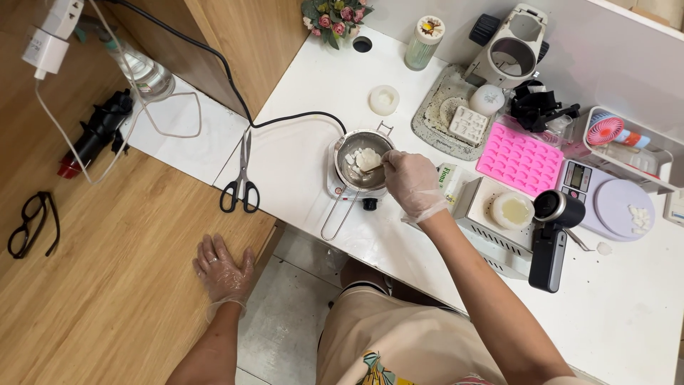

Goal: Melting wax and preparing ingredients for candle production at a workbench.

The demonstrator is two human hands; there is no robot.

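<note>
Head view, looking down on a white bench [313, 93] beside a wooden bench [107, 271]. Right hand [413, 184], gloved in thin clear plastic, fingers pressed together and pinching a small stirring stick [373, 169] whose tip dips into a small metal melting pot [363, 160]. Pot seated on a little white electric heater [356, 194], just left of the right hand, holding white wax chunks [366, 158] in a partly melted pool; long wire handle [336, 217] reaching down toward the body. Left hand [223, 269], also gloved, spread flat with palm down on the wooden bench, holding nothing, well apart from the pot. Black-handled scissors [241, 185] lying above the left hand, at the white bench's left edge. Black glasses [30, 222] far to the left of the left hand. Black cable [285, 117] running from the heater up and away. To the right of the right hand, a white box holding a round pale wax block [511, 210], then a pink silicone mould [520, 160], a digital scale [613, 203] with white bits on its round plate, and a black handheld device [550, 239]. Beyond the right hand, a small white mould [468, 125] on a grey tray [431, 132], and a bunch of pink flowers [331, 16].
</note>
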